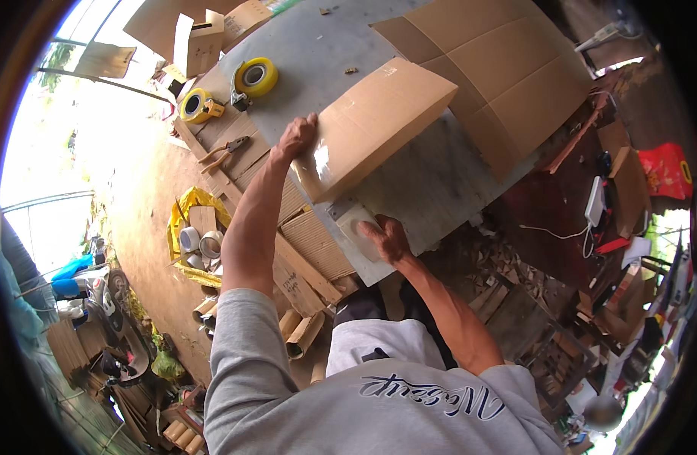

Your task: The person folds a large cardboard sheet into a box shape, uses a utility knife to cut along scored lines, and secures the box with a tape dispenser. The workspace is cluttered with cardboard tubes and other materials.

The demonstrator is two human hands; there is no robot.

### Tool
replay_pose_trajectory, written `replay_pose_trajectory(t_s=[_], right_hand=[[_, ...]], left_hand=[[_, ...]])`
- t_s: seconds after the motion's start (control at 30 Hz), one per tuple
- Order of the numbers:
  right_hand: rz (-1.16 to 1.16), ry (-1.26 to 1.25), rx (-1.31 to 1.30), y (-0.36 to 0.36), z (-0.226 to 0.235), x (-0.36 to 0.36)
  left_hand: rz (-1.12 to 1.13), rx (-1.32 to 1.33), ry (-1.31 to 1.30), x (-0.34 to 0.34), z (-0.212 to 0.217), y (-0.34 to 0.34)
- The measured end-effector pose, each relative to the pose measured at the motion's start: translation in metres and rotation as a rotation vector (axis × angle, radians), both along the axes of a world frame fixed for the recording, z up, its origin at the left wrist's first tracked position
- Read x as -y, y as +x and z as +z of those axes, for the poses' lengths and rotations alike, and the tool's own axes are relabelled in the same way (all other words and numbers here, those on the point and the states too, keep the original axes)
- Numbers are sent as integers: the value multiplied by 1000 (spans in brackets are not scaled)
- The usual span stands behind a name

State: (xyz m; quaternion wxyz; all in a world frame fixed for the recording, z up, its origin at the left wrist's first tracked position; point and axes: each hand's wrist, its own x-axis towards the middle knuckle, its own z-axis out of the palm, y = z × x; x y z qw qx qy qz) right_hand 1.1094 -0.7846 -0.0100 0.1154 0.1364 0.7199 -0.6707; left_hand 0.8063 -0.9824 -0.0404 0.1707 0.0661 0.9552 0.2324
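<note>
A taped cardboard box stands tilted on the grey tabletop, with shiny clear tape on its near left corner. My left hand is closed at the box's left edge, its fingers curled against the cardboard. Below the box, by the table's near corner, my right hand is closed with the thumb stretched to the left. Under and beside its fingers lies a pale, flat, rectangular piece whose kind I cannot make out. Part of the right hand's grip is hidden.
An unfolded carton covers the table's far right. At the left lie two yellow tape rolls in dispensers and pliers. Lower left, a yellow bag holds more tape rolls. A red-brown surface with a white device stands right.
</note>
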Motion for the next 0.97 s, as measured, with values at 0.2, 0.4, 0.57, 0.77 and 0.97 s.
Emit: replay_pose_trajectory(t_s=[0.2,0.4,0.57,0.77,0.97], right_hand=[[78,44,109,53,-18,-33],[6,-32,50,94,-32,-45],[234,171,262,82,-46,-63],[137,-10,72,128,-17,-83],[33,-143,57,199,-63,-116]], left_hand=[[-56,78,235,-32,-42,89],[-120,-32,305,-86,18,197],[-287,-178,175,-115,85,228],[-170,-206,33,-121,85,231],[-185,-91,-32,-132,98,218]])
